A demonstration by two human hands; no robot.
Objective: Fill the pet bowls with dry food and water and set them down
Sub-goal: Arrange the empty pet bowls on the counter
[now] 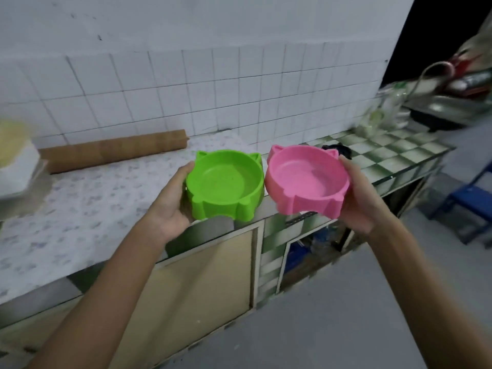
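Note:
A green cat-shaped pet bowl [225, 183] is held in my left hand [171, 206], which grips its left side from below. My right hand [359, 201] holds a pink cat-shaped pet bowl [306, 182] by its right side, tilted slightly toward me. Both bowls look empty inside. They hover side by side, nearly touching, above the front edge of the counter [80, 209]. No food or water container can be made out.
A brown cardboard roll [114, 150] lies against the tiled wall. White stacked items [16, 171] sit at far left. A small black object [336, 150] rests behind the pink bowl. Pans and dishes [447, 102] crowd the far right; a blue stool [468, 198] stands on the floor.

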